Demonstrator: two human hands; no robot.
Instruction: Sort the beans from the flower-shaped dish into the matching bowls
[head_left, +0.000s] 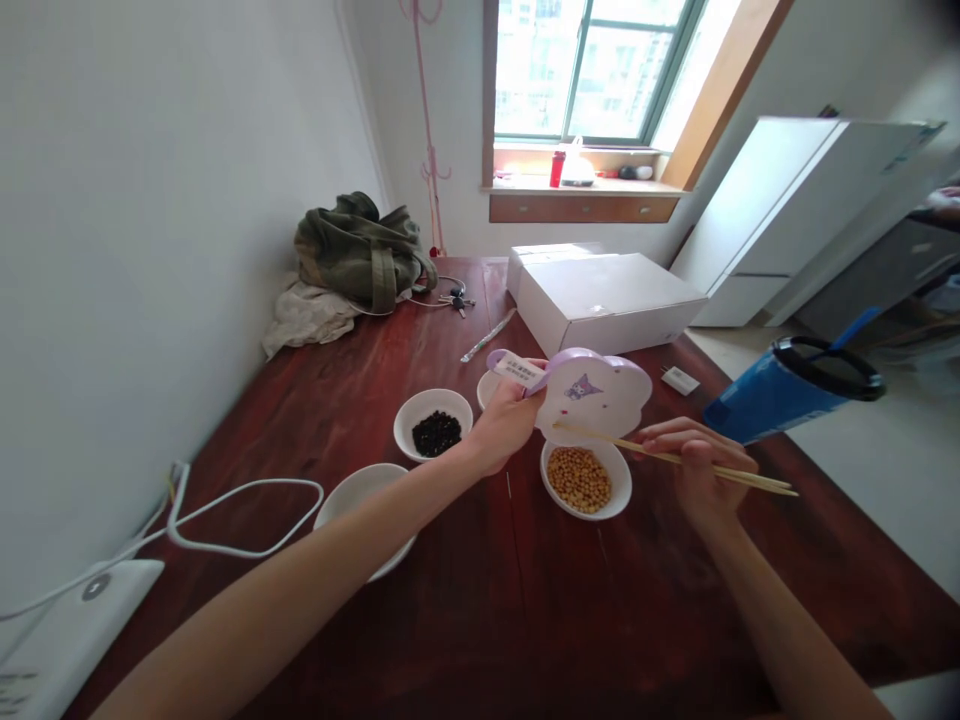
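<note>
My left hand (504, 428) is closed round the handle of a flower-shaped purple-and-white board (600, 395), with a cartoon print on its face and a barcode label on the handle. It is tilted above a white bowl of yellowish beans (581, 482). In my right hand (697, 465) is a pair of chopsticks (626, 443); their tips are at the lower part of the board, with nothing visible between them. A bowl of black beans (435, 432) stands left of my left hand. Behind that hand another white bowl (487, 388) is mostly hidden. My left forearm partly covers a larger white bowl (356, 490).
A white box (615, 290) lies at the back of the table, and a blue tumbler (787, 390) with a straw stands at the right. Toward the wall are a green bag (367, 250), keys (456, 298), a white cable (247, 550) and a white power strip (90, 620).
</note>
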